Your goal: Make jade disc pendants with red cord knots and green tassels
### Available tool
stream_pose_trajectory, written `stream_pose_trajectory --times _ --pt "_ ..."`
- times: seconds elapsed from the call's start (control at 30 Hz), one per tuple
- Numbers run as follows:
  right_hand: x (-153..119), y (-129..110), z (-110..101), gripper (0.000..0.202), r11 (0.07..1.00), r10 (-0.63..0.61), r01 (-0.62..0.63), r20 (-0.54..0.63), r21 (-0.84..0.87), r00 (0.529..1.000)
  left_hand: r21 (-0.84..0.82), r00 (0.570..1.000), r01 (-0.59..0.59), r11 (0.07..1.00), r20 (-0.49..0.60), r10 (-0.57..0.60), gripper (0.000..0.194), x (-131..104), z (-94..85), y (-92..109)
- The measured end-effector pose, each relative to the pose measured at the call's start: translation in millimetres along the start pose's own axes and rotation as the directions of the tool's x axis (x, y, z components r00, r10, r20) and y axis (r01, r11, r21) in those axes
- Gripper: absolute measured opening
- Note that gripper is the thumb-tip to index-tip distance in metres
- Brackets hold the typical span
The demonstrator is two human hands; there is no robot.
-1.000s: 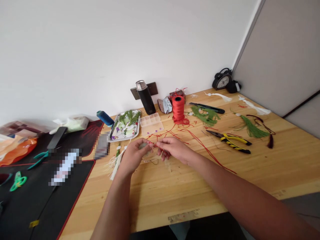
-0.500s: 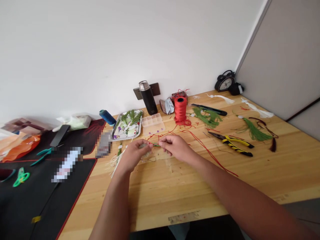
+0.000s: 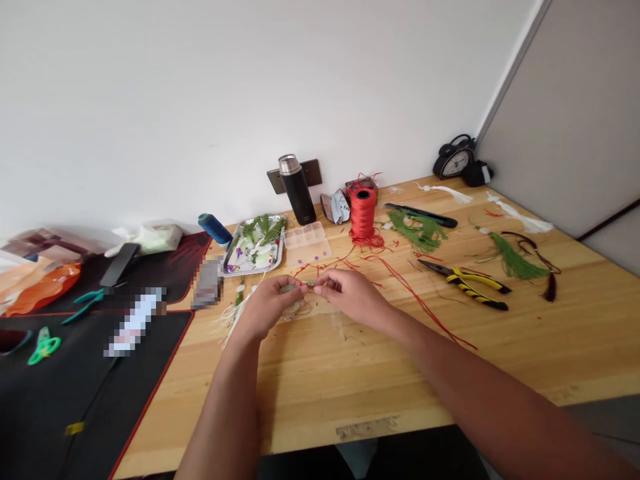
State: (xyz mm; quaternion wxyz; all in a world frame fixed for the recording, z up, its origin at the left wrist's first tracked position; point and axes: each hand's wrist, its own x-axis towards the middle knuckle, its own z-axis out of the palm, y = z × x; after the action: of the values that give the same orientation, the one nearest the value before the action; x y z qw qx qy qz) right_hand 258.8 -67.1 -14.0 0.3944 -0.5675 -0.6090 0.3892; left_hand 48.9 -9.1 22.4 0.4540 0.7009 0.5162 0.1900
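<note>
My left hand (image 3: 274,301) pinches one end of a small green and red beaded cord (image 3: 311,284) above the wooden table. Close beside it, my right hand (image 3: 345,293) has its thumb and fingers closed at the cord's other end. The cord's exact shape is too small to make out. Red cord (image 3: 367,237) gathers at the foot of a red spool (image 3: 363,212) behind my hands. A clear divided box (image 3: 307,244) with a few purple beads stands just beyond my fingers. A metal tray (image 3: 254,267) holds green tassels and small parts.
Yellow-black pliers (image 3: 470,283), a box cutter (image 3: 423,215) and green tassels (image 3: 517,260) lie to the right. A black flask (image 3: 297,193) stands by the wall. Green scissors (image 3: 45,347) lie on the dark mat (image 3: 125,400) at left, near teal pliers (image 3: 86,303).
My right hand has moved slightly left, and its fingers have drawn in closer to my left hand at the beaded cord. The view has shifted slightly.
</note>
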Motion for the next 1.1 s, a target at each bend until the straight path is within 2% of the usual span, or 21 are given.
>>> stream_pose_trajectory --times 0.27,0.47,0.63,0.9,1.1 --pt "-2.2 -3.2 3.2 0.011 0.998 -0.046 0.046 0.001 0.041 0.999 0.126 0.999 0.023 0.992 0.044 -0.029 0.035 -3.7 7.3 9.0" --pt "-1.2 -2.5 0.8 0.015 0.998 -0.054 0.053 -0.042 -0.025 0.998 0.064 0.987 -0.049 0.997 0.155 0.038 0.028 -3.3 11.8 6.3" --pt "-1.2 -0.7 1.2 0.015 0.998 -0.050 0.049 -0.024 -0.050 0.998 0.028 0.977 -0.080 0.996 0.201 0.073 0.024 -3.6 13.4 7.6" --pt "-1.4 -2.0 -0.4 0.017 1.000 -0.023 0.024 -0.036 0.009 0.999 -0.013 0.989 0.032 0.999 0.147 -0.030 0.038 -3.5 8.1 5.7" --pt "-1.4 -0.2 -0.8 0.019 0.998 0.006 -0.004 -0.024 0.064 1.000 -0.081 0.997 0.007 0.997 0.077 -0.001 0.040 0.4 0.9 -0.9"
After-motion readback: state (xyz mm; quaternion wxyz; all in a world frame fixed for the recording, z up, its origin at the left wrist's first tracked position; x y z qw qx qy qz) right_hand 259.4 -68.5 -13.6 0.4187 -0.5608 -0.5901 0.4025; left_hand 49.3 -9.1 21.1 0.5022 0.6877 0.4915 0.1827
